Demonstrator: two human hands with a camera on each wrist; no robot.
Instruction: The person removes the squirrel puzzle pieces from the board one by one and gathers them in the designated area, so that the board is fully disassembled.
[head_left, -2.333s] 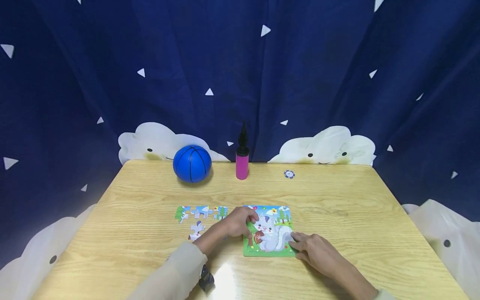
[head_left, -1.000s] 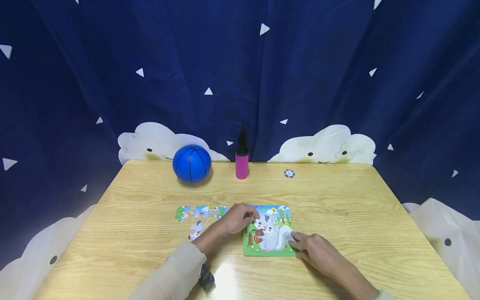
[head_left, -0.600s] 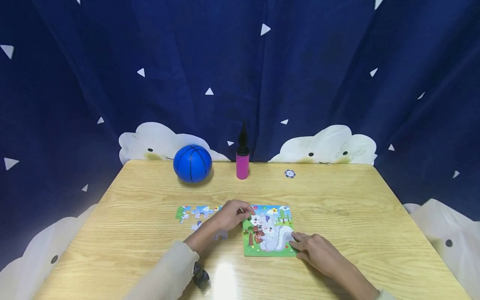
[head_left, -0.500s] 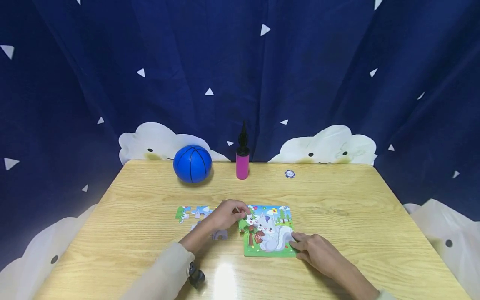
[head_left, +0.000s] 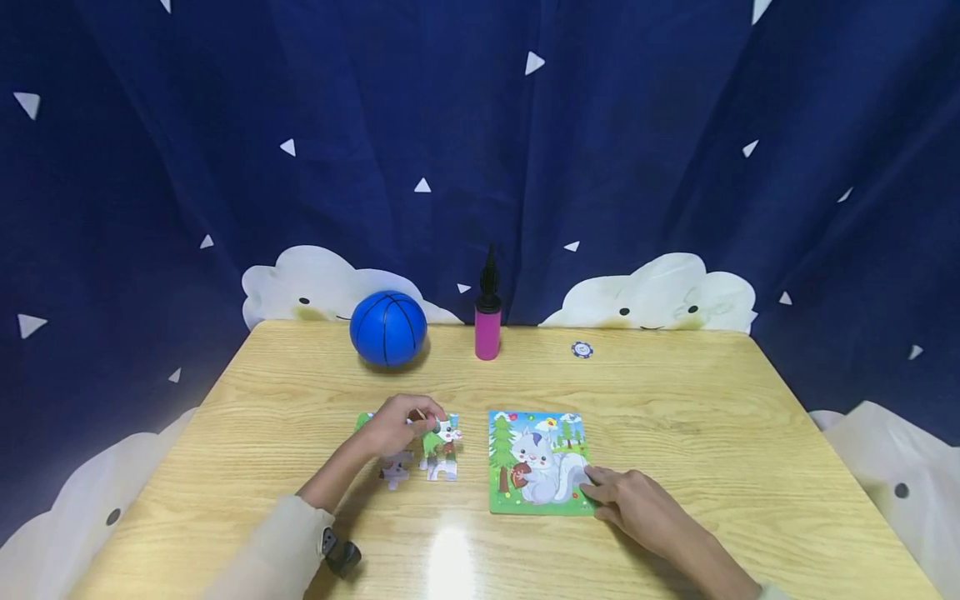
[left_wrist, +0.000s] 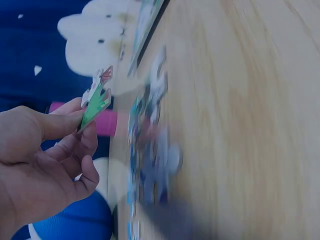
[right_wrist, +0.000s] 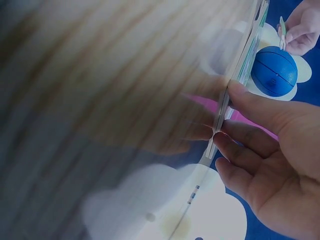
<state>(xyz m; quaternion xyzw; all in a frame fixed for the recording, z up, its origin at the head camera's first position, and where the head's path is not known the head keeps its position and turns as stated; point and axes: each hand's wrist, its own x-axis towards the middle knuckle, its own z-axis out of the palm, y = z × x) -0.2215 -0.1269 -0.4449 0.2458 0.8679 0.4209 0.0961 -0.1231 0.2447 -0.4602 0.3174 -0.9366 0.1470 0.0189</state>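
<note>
My left hand (head_left: 397,425) pinches a jigsaw piece (left_wrist: 97,102) between thumb and fingers; green with part of a white animal's face shows on it. The piece is held above several loose jigsaw pieces (head_left: 442,472) on the left side of the table, and the hand hides some of them. To their right lies a square picture board (head_left: 551,487) with a white squirrel, an acorn and trees. My right hand (head_left: 641,508) rests at the board's right edge, its fingertips (right_wrist: 225,142) touching there and holding nothing up.
A blue ball (head_left: 387,328) stands at the back left of the wooden table (head_left: 697,417). Beside it is an upright pink hand pump (head_left: 487,333) with a black top. A small poker chip (head_left: 582,350) lies farther right. A dark blue curtain (head_left: 637,150) hangs behind.
My left hand has carried the jigsaw piece from over the board's left side leftward to above the loose pieces. The board's left trees now show fully. My right hand has stayed in place.
</note>
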